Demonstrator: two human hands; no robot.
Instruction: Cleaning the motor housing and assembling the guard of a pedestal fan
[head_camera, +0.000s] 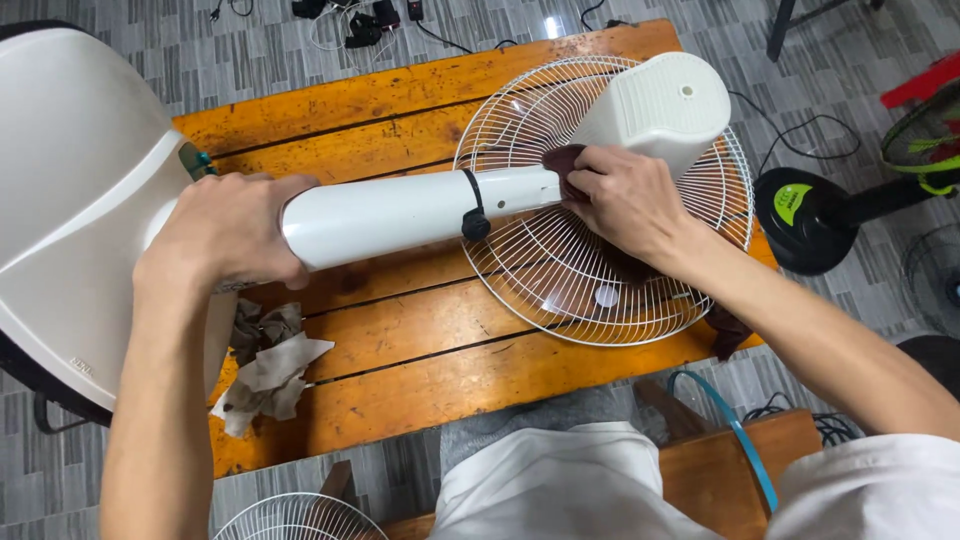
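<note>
Fan: white pedestal fan (420, 210) lying on its side across the wooden table (400, 380), base (70, 200) overhanging the table's left edge, motor housing (660, 105) toward the far right corner.
Axis: the pole runs left to right, rising slightly toward the far right; both hands sit along it, one at each end.
Left hand (225, 235): curled around the pole just where it meets the base, fingers wrapped over the top, steadying it.
Right hand (625, 195): fingers pressed together on a dark maroon cloth (562, 165), held against the joint between pole and motor housing. This hand is nearer the head end.
Look: glossy white plastic, a black clamp knob (475, 222) midway along the pole; housing ribbed with vents.
Under the head: white wire fan guard (600, 260) lying flat on the table's right side, partly beneath the housing.
Near left edge: crumpled grey-brown rags (265, 365), apart from both hands.
Off table: second wire guard (300, 518) at the near side; a black-based fan (810, 215) on the floor, right, possibly a separate unit.
</note>
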